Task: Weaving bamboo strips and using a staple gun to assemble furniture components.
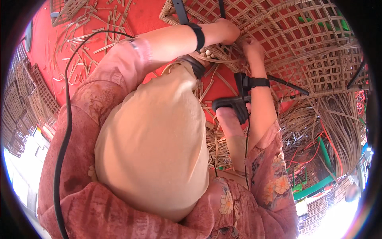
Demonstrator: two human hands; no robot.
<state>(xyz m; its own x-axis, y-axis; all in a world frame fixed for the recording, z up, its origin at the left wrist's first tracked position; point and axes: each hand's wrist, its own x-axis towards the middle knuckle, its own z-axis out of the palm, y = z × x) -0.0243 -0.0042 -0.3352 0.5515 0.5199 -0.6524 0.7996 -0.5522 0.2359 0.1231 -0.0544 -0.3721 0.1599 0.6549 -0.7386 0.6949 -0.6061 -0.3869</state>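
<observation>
on the left, cut brown bits (104, 29) lie on the red floor (140, 15). next, the left hand (229, 32) is curled at the edge of the big woven piece (292, 44), and just beside it the right hand (254, 51) is at that edge too, but i cannot tell if their fingers are wide, narrow or holding something. at the right, a pile of long strips (341, 121) sits near the big woven piece.

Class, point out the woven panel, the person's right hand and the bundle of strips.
Woven panel (296, 38): head view, on its open lattice.
Right hand (254, 50): head view, on its back.
Bundle of strips (343, 126): head view, on its long strands.
</observation>
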